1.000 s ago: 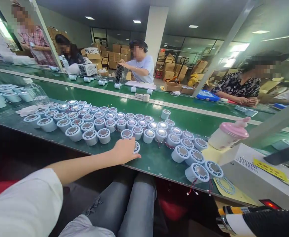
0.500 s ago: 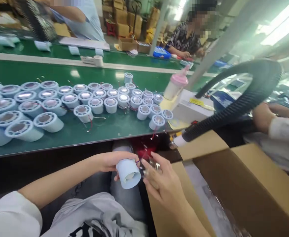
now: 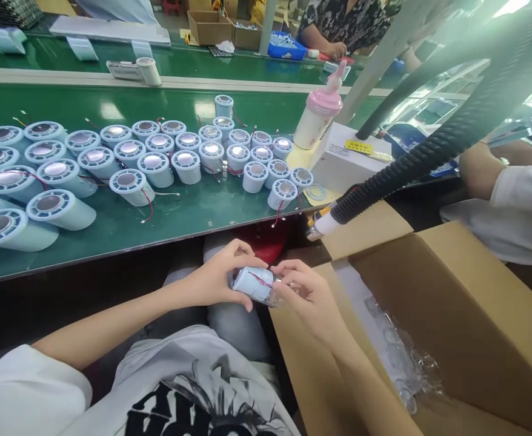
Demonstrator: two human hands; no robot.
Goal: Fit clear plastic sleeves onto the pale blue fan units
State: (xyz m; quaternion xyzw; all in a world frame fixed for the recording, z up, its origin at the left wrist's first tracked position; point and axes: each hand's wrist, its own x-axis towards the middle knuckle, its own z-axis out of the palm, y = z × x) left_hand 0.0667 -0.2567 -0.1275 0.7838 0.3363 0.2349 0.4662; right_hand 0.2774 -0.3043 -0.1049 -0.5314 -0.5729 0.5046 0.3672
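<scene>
My left hand is closed round a light blue plastic cylinder, which lies on its side above my lap. A thin red and dark wire runs along its wall. At its right end sits a clear plastic piece, pinched by the fingertips of my right hand. Whether that piece is pushed on or just touching, I cannot tell. On the green bench, beyond my hands, stand several similar blue cylinders with metallic discs on top and loose red wires.
To the right is an open cardboard box with clear plastic pieces inside. A black ribbed hose hangs over it, beside a white machine and a pink-lidded bottle. Co-workers sit across the bench and at the right.
The blue cylinder has turned from open end towards me to lying sideways. My right hand has closed in, bringing the clear piece to its end. The view has tilted downward.
</scene>
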